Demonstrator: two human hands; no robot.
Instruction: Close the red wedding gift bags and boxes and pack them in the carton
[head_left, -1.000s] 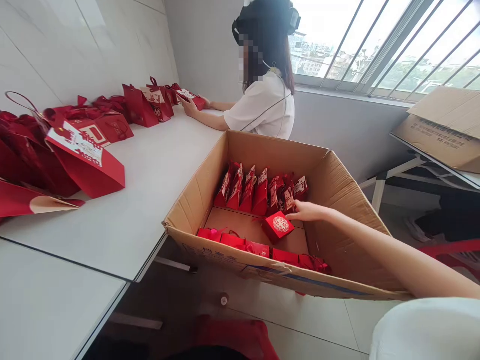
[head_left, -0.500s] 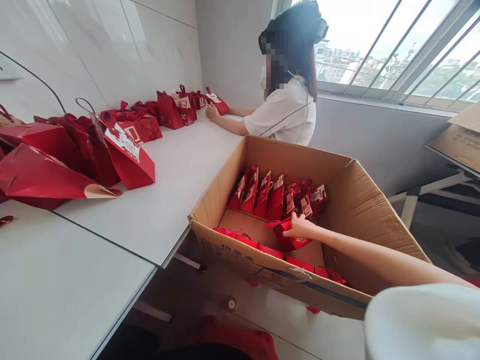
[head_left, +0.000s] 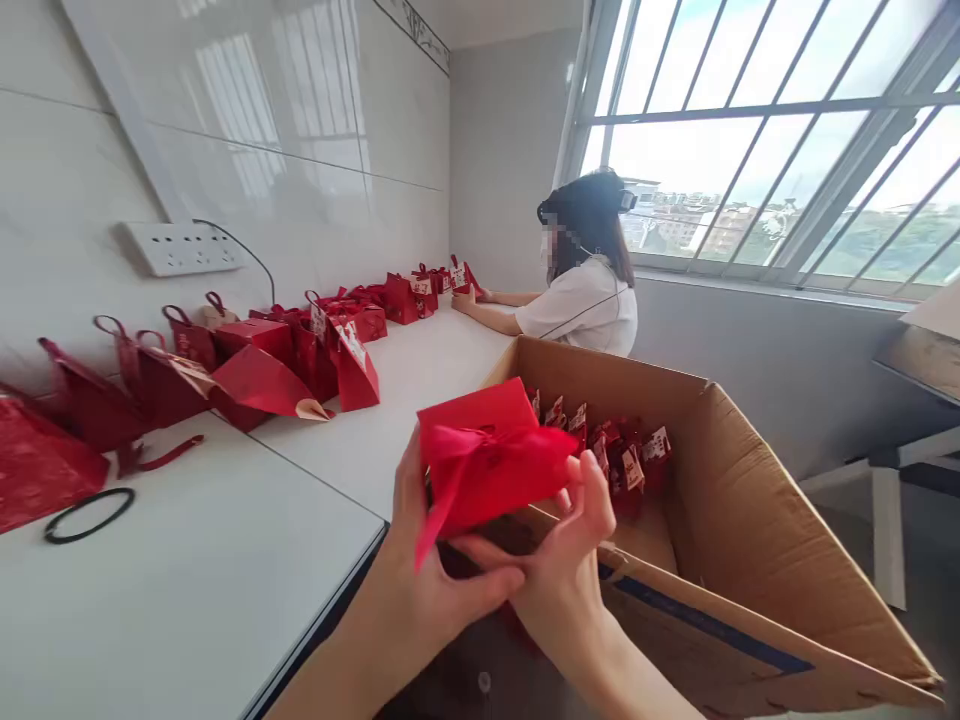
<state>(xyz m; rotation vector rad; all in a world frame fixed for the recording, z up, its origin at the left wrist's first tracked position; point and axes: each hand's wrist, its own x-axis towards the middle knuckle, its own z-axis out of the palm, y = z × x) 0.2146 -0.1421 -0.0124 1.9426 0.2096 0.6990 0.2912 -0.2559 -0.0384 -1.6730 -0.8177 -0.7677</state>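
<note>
A small red gift box [head_left: 499, 470] with a bright pink-red ribbon is held up in front of me, over the near left edge of the cardboard box [head_left: 750, 520]. My left hand [head_left: 427, 570] grips its left side and underside. On its right side, my right hand [head_left: 566, 550] has its fingers closed around the gift box, and the two hands touch beneath it. Inside the cardboard box, several red gift boxes [head_left: 630, 465] with pale tags stand near the far wall.
Red gift boxes [head_left: 352, 365] and red bags line the back of the white table [head_left: 300, 530]. A black ring [head_left: 88, 516] lies at left. Beyond, a person [head_left: 581, 300] in white holds a red box. A socket strip [head_left: 180, 248] is on the wall.
My right hand has come up out of the cardboard box with a red gift box, and my left hand has come into view on it. The view has tilted up.
</note>
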